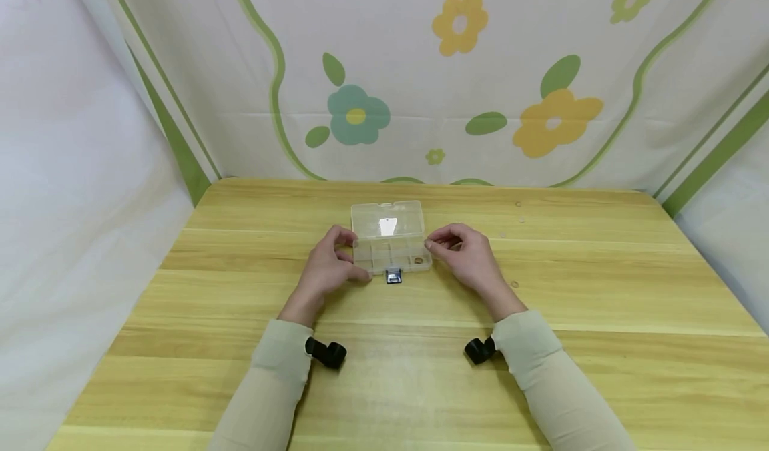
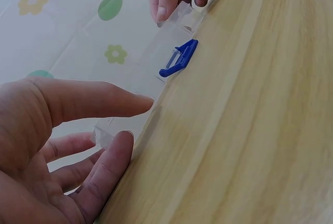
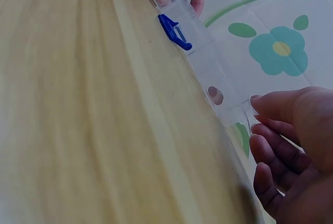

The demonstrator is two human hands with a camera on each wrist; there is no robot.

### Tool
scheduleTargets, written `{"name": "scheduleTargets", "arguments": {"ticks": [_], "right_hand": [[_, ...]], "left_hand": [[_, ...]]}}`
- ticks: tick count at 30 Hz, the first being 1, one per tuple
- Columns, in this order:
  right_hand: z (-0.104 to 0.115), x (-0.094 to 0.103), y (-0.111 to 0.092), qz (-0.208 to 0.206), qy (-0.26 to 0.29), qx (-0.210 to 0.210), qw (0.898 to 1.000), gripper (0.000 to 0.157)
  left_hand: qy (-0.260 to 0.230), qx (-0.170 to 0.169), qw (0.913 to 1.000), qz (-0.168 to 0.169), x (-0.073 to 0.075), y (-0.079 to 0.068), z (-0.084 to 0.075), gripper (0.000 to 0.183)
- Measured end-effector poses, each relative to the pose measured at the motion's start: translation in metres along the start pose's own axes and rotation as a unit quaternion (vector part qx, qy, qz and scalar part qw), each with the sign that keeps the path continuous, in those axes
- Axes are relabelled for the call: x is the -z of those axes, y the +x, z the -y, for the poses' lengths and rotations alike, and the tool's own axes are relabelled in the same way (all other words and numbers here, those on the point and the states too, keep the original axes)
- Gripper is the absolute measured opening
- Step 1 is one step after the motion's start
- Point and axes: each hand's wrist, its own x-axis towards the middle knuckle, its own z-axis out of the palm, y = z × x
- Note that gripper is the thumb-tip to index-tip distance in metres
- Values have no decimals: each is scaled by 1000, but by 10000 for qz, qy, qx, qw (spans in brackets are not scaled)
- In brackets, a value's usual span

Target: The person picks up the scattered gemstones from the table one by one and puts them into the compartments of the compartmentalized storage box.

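Note:
A clear plastic compartment box (image 1: 382,264) rests on the wooden table with its lid (image 1: 366,219) raised at the back. A blue latch (image 2: 179,60) hangs at the front edge. One brownish ring (image 1: 418,260) lies in the front right compartment. My left hand (image 1: 329,264) grips the box's left end, thumb at the front corner and fingers farther back. My right hand (image 1: 468,254) is at the opposite end, with thumb and index fingertips close together right at the back right compartment's wall. I cannot tell whether those fingertips pinch anything.
To the right of the box, several small rings lie scattered on the table (image 1: 601,277), one ring (image 1: 514,284) beside my right wrist and another ring (image 1: 519,204) near the back edge. A flowered curtain (image 1: 414,71) hangs behind the table. A black camera (image 1: 329,353) sits on the left cuff.

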Motion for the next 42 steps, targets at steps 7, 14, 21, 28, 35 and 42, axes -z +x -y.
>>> {"name": "scheduleTargets", "arguments": {"ticks": [7,14,21,28,35,42], "right_hand": [[1,0,-1,-69,88,38,9999,17],[1,-1,-2,-3,172,3,9999,16],[0,-3,-4,99,269,-13,9996,16],[0,-4,-5,138,263,25,9996,16],[0,-3,-4,157,244,89,9995,16],[0,-2,-4,127,258,107,9995,15]], "left_hand": [[16,-19,10000,1,-1,2,-1,72],[22,-132,9999,-3,-2,3,5,74],[208,-249,9995,-14,-4,0,7,73],[385,-255,9989,-65,-8,-6,-2,78],[207,-168,9995,-161,-8,-6,-2,80],[57,-293,9994,-167,-9,-4,0,77]]}}
